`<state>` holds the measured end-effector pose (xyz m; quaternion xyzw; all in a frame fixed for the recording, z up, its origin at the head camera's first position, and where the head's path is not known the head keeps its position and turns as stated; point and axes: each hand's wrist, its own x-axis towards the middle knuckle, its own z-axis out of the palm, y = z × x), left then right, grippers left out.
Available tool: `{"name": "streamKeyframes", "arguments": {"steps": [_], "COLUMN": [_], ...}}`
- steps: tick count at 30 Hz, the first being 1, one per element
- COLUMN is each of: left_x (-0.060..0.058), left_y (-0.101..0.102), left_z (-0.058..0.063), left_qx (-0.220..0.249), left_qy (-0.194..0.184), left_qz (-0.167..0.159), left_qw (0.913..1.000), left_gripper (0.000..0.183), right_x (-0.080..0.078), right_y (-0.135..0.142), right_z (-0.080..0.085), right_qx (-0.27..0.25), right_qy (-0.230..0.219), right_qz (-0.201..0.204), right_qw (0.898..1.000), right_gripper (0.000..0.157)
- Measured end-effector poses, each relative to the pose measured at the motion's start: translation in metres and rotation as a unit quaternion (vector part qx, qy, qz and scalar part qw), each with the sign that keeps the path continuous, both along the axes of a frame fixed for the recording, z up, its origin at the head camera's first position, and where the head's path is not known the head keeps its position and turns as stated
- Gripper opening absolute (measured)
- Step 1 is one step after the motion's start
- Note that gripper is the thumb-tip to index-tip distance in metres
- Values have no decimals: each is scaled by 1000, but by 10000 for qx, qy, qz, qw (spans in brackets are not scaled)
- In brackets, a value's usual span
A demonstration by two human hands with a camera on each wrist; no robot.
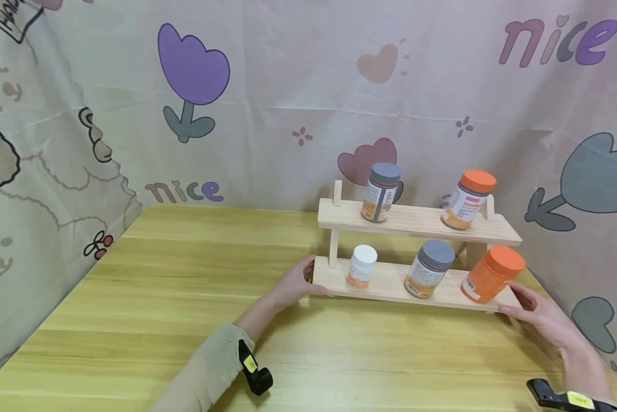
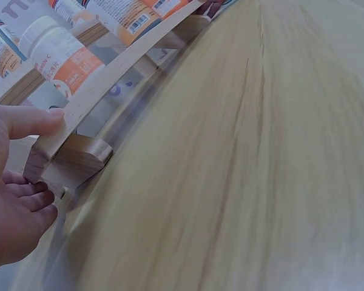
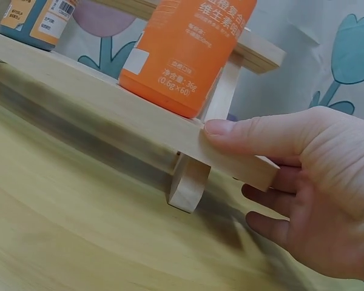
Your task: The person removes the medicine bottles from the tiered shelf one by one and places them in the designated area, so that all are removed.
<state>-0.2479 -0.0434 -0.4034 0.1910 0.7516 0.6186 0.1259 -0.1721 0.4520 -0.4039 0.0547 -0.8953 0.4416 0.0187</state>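
Observation:
A two-tier wooden shelf rack [image 1: 389, 280] stands at the right half of the table. My left hand [image 1: 294, 282] grips the left end of its lower board, thumb at the front edge. With the thumb on the front edge and fingers curled beneath, my right hand [image 3: 303, 163] holds the right end. The lower board carries a small white bottle [image 1: 362, 264], a grey-lidded bottle [image 1: 428, 269] and an orange bottle [image 1: 494, 273]. On the upper board are another grey-lidded bottle [image 1: 381, 193] and an orange-lidded bottle [image 1: 468, 199]. In the right wrist view, a rack foot [image 3: 189, 183] shows under the board.
The wooden table [image 1: 185, 274] extends left and in front of the rack. A printed curtain [image 1: 283, 68] hangs along the back and both sides, close behind the rack. Black cameras are strapped to both wrists.

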Motion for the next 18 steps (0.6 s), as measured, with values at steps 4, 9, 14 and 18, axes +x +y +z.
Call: {"name": "streamKeyframes", "arguments": {"steps": [4,9,14,18], "left_x": [2,3,2,2], "left_y": [-9,-20,-34,-46], "left_z": [-1,-4,-4,-2], "left_qx": [25,57,-30,-88], "left_qy": [-35,34,85,54], "left_qz": [0,34,48,96], "left_qw": [10000,10000,9999,9999], "left_gripper": [89,86,87,90], "right_x": [0,-3,-5,-8], "right_y": [-4,-9,-18,-27], "right_z": [-2,-3,-1,3], "right_qx": [-324,-386,-410,-515], "right_qy": [14,40,7,11], "right_qz": [125,262,420,617], "right_qw": [9994,9989,9983,9968], "right_gripper": [66,62,59,60]}}
